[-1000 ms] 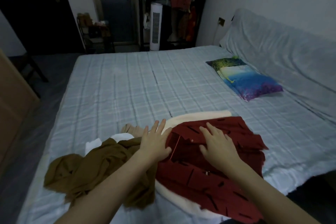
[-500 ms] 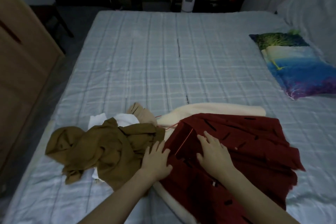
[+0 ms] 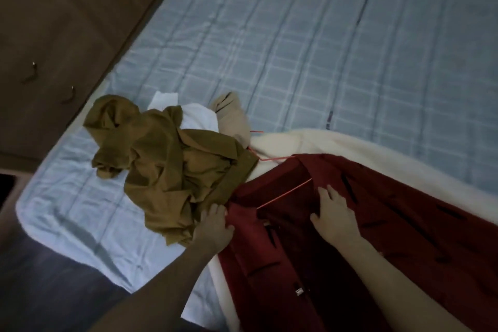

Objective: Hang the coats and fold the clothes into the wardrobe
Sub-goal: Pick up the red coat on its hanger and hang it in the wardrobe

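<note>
A dark red coat with black dashes lies spread on a cream coat at the near edge of the bed. A thin red hanger shows at the red coat's collar. My left hand lies at the coat's left edge, fingers curled onto the fabric, beside a crumpled olive-brown garment. My right hand rests flat on the red coat with fingers spread. A white garment and a beige one peek out behind the olive heap.
The bed has a light blue checked sheet. A brown wooden wardrobe with metal handles stands to the left, close to the bed's corner. Dark floor lies at the lower left.
My view has tilted down and swung left, so the pillow and far room are out of frame and the wardrobe shows. Both hands stay on the red coat, the left now at its edge.
</note>
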`<action>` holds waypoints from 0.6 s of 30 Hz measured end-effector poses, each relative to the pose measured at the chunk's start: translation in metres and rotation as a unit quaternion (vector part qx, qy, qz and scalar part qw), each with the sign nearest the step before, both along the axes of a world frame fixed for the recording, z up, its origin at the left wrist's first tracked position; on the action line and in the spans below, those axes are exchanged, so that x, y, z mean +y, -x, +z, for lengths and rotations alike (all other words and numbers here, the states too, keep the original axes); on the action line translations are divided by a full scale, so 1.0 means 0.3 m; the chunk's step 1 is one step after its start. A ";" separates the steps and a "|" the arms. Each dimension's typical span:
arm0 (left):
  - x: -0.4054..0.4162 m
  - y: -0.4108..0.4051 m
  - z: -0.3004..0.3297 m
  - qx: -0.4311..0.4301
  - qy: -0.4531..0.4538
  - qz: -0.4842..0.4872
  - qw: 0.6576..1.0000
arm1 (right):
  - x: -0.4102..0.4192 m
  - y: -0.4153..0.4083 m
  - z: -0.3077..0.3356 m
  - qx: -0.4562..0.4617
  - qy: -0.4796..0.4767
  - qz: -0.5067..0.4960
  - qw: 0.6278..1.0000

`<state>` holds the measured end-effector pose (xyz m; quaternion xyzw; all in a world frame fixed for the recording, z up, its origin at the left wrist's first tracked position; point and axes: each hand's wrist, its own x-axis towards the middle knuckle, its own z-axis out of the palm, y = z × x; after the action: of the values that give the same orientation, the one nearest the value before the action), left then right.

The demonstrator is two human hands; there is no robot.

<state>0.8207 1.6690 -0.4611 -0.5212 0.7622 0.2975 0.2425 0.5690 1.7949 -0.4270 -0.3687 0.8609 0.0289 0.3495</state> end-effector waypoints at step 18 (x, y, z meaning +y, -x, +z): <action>0.081 0.103 0.047 0.123 -0.044 0.215 0.968 | -0.031 0.138 -0.114 -0.011 0.089 -0.018 0.996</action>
<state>0.7899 1.6932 -0.4469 -0.6208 0.6426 0.4379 0.0997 0.5276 1.7857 -0.4613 -0.3830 0.8626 -0.0586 0.3254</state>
